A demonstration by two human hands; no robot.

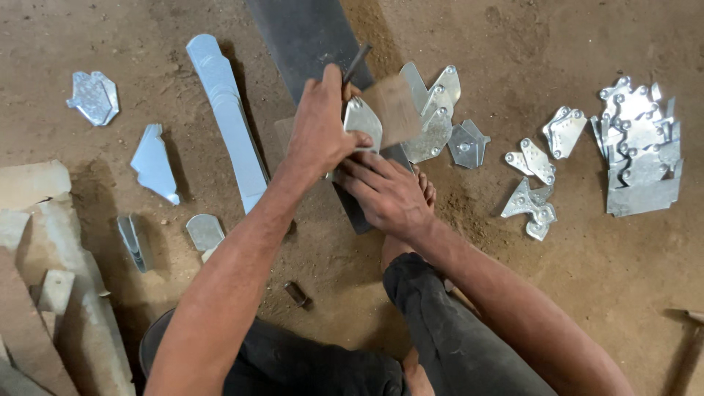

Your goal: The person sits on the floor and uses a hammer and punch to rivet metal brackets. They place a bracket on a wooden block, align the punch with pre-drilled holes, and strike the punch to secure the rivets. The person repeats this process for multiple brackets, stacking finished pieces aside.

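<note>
My left hand (319,128) is closed around a thin dark rod (358,62) that sticks up past my fingers, over a long dark metal bar (301,37) lying on the dirt floor. A shiny pointed sheet-metal piece (364,125) sits on the bar right by that hand. A blurred brownish block (396,110) is beside it; I cannot tell how it is held. My right hand (385,194) lies flat with fingers spread, pressing down on the bar just below the shiny piece, over my bare foot (426,189).
Several shiny cut pieces (440,110) lie just right of the bar, more are scattered (532,191), and a stack (642,150) sits far right. A long pale metal strip (227,117) and stone slabs (44,286) are left. A tool handle (689,352) shows bottom right.
</note>
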